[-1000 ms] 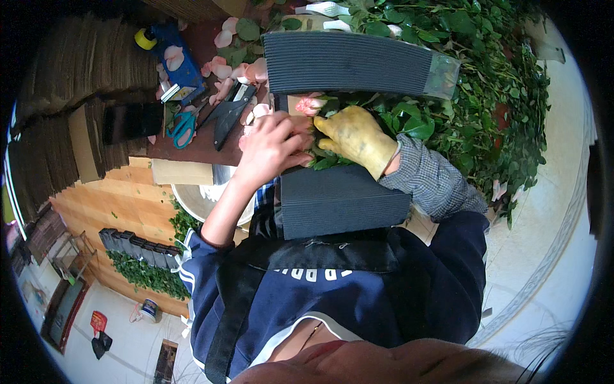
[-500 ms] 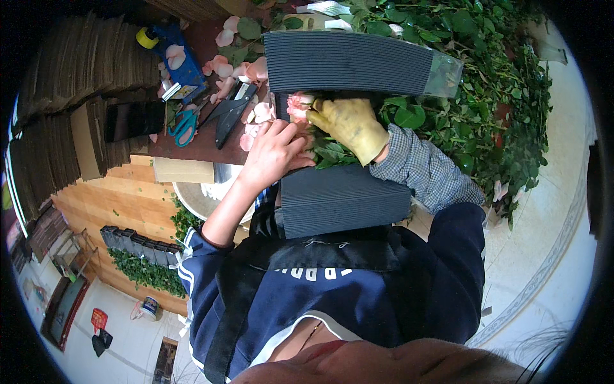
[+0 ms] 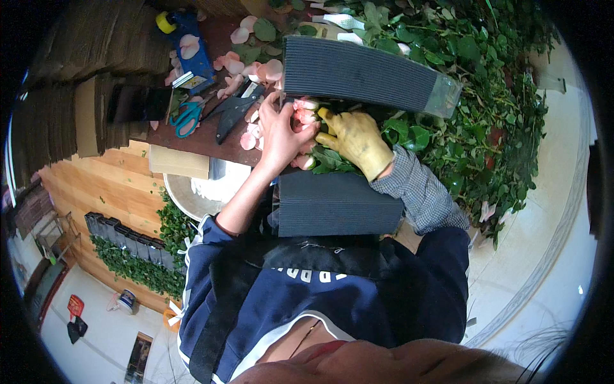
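Brown tabletop (image 3: 214, 146) upper left; roses (image 3: 306, 116) upper centre, axis left-right, blooms leftward; left hand (image 3: 277, 133) spread alongside, right hand (image 3: 359, 139): grip unclear.

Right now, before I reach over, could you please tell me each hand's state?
Left hand: open, thumb and forefinger apart at the pink roses.
Right hand, yellow-gloved: partly curled beside the roses; cannot tell whether it grips anything.

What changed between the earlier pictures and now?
The bare left hand has moved forward along the pink roses, uncovering those nearer the body. The yellow-gloved right hand stays beside them; the teal-handled scissors and both dark grey corrugated blocks lie as before.
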Motion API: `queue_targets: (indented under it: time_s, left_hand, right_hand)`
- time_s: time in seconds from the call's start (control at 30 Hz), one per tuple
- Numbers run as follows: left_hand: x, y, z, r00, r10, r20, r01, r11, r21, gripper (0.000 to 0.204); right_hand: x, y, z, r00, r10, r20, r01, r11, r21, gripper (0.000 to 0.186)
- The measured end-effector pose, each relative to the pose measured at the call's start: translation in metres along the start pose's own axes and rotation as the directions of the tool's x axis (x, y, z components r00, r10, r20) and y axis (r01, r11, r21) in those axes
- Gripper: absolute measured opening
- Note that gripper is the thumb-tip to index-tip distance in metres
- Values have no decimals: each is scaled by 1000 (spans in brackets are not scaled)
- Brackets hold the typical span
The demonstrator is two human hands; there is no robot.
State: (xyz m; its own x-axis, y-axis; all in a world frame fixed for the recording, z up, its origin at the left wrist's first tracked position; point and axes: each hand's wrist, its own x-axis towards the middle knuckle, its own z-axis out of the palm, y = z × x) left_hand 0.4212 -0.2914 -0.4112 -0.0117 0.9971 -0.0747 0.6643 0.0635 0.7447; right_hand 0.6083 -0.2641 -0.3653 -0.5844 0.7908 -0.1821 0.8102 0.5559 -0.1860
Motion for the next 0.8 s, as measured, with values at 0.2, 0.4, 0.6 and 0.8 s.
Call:
queue_targets:
  time_s: [0.2,0.4,0.6,0.8]
  left_hand:
    - [-10,-10,8,999,-39,-31,34,986,-161,41]
    - [-12,-8,5,999,-40,-35,35,990,-133,41]
    - [-15,-5,-2,999,-12,-36,11,1000,-21,43]
    - [-32,-29,-49,985,-65,-158,8,940,-340,29]
  right_hand:
    - [-5,-2,-45,969,77,-234,18,925,380,28]
    - [7,7,-5,994,21,-104,-10,994,107,35]
    - [20,-7,-9,995,36,90,-26,994,-107,43]
    - [18,-14,-18,989,-5,147,25,990,-141,57]
